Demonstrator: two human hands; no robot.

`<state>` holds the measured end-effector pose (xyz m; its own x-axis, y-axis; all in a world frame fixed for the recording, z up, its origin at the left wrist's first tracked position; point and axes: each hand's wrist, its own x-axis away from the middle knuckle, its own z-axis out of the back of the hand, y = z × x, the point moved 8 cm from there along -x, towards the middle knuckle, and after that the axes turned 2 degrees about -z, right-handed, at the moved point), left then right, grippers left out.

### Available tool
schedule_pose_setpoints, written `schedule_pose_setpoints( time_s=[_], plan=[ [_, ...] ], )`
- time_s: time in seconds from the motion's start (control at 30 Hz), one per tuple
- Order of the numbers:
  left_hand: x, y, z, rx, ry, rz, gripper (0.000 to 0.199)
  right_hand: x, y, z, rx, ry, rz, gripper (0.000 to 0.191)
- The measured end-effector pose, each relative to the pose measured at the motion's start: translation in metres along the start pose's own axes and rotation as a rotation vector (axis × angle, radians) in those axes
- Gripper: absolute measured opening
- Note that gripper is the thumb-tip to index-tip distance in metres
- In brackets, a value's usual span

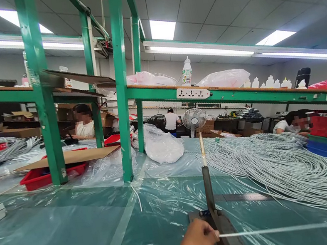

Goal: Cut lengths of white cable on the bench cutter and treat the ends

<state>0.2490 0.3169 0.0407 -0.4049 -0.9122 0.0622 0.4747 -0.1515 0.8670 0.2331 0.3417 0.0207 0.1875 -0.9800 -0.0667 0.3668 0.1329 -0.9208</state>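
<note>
Glossy clear plastic sheet over table; smooth white cable; dull metal cutter.

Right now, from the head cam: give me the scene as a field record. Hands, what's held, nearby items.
left hand: left hand pinches the white cable against the cutter
right hand: not in view
cable: stretched taut to the right, out of frame
cutter: metal cutter on the bench, lever upright, a steel ruler beside it
stock: large coil of white cable right of the cutter
surface: bench covered in clear plastic sheet
others: people seated at far benches
</note>
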Motion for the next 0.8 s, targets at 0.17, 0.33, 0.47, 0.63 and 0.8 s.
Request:
schedule_pose_setpoints(
  time_s=[0.17,0.33,0.47,0.63,0.8],
  plan=[
    [-0.005,-0.015,0.000,0.116,0.054,0.079,0.020,0.028,-0.042,0.050,-0.144,-0.167,0.228,0.056],
    [-0.009,-0.023,-0.001,0.082,0.168,0.103,0.024,-0.020,-0.087,0.166,-0.303,0.262,0.100,0.020],
    [-0.018,-0.043,-0.003,0.074,0.241,0.141,0.028,-0.094,-0.075,0.222,-0.383,0.432,-0.081,0.027],
    [-0.018,-0.055,-0.006,0.015,0.286,0.221,0.028,-0.133,-0.057,0.208,-0.510,0.239,-0.188,0.037],
    [-0.006,-0.037,0.000,-0.061,0.312,0.278,0.022,-0.121,-0.071,0.203,-0.586,0.209,-0.208,0.042]
  ],
)
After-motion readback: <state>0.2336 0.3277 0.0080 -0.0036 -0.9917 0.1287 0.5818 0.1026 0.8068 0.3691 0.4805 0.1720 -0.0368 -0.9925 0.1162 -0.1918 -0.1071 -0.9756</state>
